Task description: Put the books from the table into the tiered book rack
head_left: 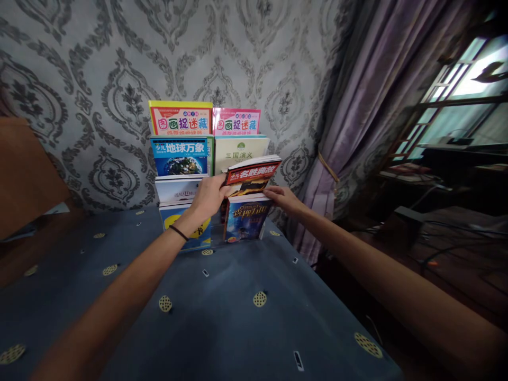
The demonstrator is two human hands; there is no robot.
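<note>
A book with a red band across its cover (253, 173) leans at a tilt behind a dark blue book (244, 219). My left hand (210, 197) is closed on the red-banded book's left edge. At the lower right of that same book, the fingers of my right hand (283, 198) pinch its edge, close to the blue book's top corner. Directly behind stands a pale green book (240, 148). Left of these, in stepped rows, are a blue book with a globe (180, 157), a pale book (174, 191) and a blue-and-yellow book (169, 217), partly hidden by my left hand and wrist.
At the back stand a yellow-topped book (180, 117) and a pink one (237, 120), near the patterned wall (130, 63). Dark blue cloth (222, 317) covers the table. A purple curtain (369, 79) hangs on the right; a brown panel (29, 174) is at left.
</note>
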